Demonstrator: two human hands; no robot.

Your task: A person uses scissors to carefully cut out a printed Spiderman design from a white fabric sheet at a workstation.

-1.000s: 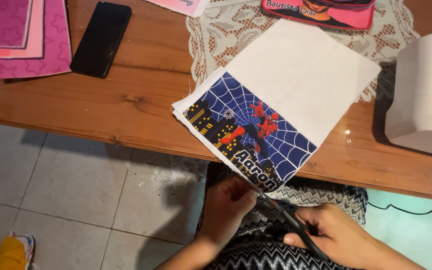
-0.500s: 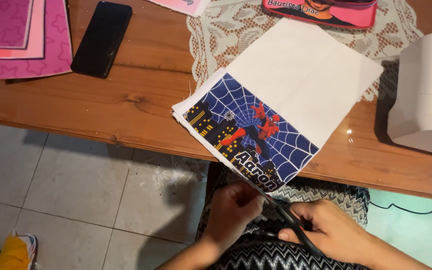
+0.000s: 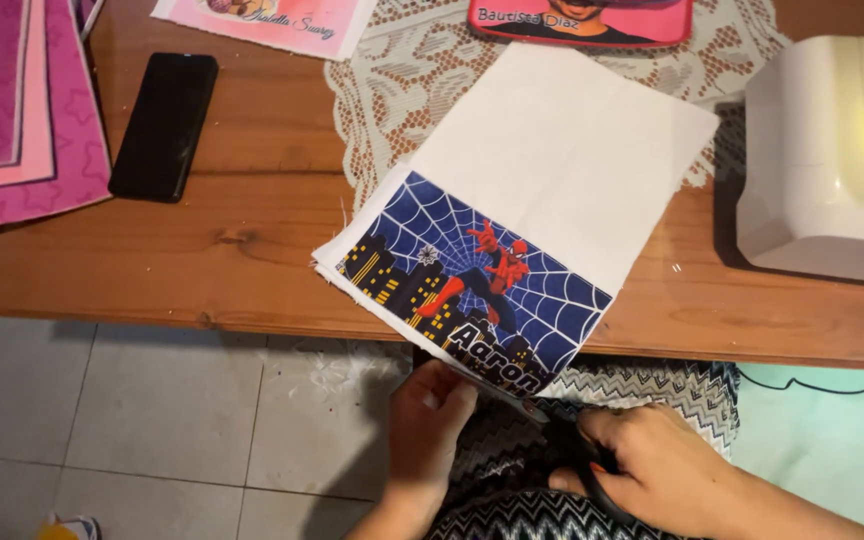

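Note:
A white fabric piece (image 3: pixel 562 150) lies over the wooden table edge (image 3: pixel 202 290), its near end printed with a blue web-and-city picture (image 3: pixel 472 280). My left hand (image 3: pixel 430 415) pinches the hanging near edge of that fabric from below. My right hand (image 3: pixel 667 470) grips black-handled scissors (image 3: pixel 552 415), whose blades meet the fabric's lower edge just right of my left hand. Both hands are below the table edge, over my zigzag-patterned lap.
A white sewing machine (image 3: pixel 832 150) stands at the right. A black phone (image 3: pixel 164 125) and pink fabric stack (image 3: pixel 12 100) lie at the left. A lace doily (image 3: pixel 392 90) and other printed pieces (image 3: pixel 582 15) sit farther back. Tiled floor (image 3: pixel 132 430) below.
The view has shifted slightly. My left hand has crept up to the fabric's edge and the scissors have advanced along the lower edge.

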